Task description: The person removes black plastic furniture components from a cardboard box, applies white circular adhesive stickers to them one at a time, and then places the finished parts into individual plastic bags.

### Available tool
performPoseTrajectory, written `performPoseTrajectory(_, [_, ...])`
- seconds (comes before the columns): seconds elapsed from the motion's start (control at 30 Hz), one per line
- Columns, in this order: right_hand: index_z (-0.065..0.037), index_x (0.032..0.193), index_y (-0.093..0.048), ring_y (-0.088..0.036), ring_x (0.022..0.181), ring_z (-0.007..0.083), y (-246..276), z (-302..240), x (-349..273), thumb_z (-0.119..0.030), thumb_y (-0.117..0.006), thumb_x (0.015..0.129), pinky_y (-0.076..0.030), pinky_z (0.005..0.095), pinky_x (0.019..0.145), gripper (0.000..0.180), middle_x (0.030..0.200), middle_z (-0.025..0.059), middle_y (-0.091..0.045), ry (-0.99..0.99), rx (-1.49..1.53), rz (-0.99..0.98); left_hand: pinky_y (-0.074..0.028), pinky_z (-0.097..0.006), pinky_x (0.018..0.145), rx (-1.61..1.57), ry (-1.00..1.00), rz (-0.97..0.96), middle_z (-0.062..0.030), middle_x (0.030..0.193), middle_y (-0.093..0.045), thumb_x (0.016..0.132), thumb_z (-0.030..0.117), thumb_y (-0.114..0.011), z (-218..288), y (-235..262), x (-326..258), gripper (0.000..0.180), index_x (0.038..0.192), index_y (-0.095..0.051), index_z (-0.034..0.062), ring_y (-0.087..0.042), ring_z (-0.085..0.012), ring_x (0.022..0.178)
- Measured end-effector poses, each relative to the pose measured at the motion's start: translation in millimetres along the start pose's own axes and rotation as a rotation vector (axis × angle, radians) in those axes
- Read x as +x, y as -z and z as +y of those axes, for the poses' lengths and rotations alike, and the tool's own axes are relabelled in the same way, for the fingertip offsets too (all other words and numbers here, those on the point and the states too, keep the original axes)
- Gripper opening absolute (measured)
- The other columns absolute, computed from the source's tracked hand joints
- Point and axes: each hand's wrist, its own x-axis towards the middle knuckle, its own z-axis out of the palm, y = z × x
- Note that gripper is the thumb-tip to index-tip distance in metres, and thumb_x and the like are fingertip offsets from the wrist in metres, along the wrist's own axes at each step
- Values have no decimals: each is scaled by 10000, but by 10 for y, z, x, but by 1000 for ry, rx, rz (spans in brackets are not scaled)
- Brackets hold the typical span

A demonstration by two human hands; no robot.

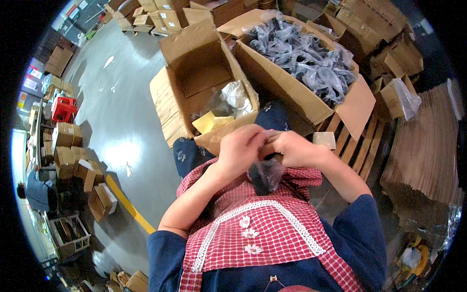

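Note:
In front of my lap, both hands meet at the top of a small clear plastic bag (270, 171) with something dark in or behind it. My left hand (240, 147) is closed, its fingers pinching the bag's upper edge. Close beside it, my right hand (295, 149) grips the same edge with curled fingers. The bag hangs down over the red checked apron (243, 214). Just beyond my hands stands an open cardboard box (194, 63) with crumpled clear plastic (237, 99) and a yellow sheet (212, 122) inside.
To the right, a larger carton (292, 82) is heaped with bagged dark items (311, 61). It rests on a wooden pallet (362, 151), near a stack of flat cardboard (423, 151). A person (40, 191) is at the far left by more boxes. A yellow line (127, 203) crosses the floor.

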Motion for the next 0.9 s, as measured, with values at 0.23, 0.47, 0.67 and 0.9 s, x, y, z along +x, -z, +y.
performPoseTrajectory(0.23, [-111,1523,-307,-466,1324,368,-62,-189,-211,-64,-679,766,-445,426,1068,845,1500,178,-391,29,66,164,-490,-245,616,-326,262,21,-43,801,-631,963,37,-576,-182,158,-264,105,986,-659,-24,-596,-92,688])
performPoseTrajectory(0.47, [-252,1560,-234,-573,1179,405,-19,-47,-411,14,-584,790,-579,433,850,887,1454,175,-428,-145,-277,82,-485,-228,648,-400,291,49,-28,812,-616,988,51,-571,-132,205,-185,112,1003,-641,-35,-585,-83,703])
performPoseTrajectory(0.67, [-119,1553,-237,-651,1004,396,22,161,-467,138,-551,741,-582,422,812,907,1220,223,-574,-123,-251,329,-502,-255,703,-477,327,-9,-24,874,-636,1001,131,-567,-223,223,-85,186,1058,-648,-27,-611,-101,772])
performPoseTrajectory(0.9, [-73,1470,-403,-584,1135,394,147,31,-476,141,-537,724,-535,418,906,787,1244,198,-547,-126,-24,594,-512,-267,708,-312,115,-53,-65,940,-669,937,25,-590,-131,234,21,82,970,-652,-19,-627,-135,817])
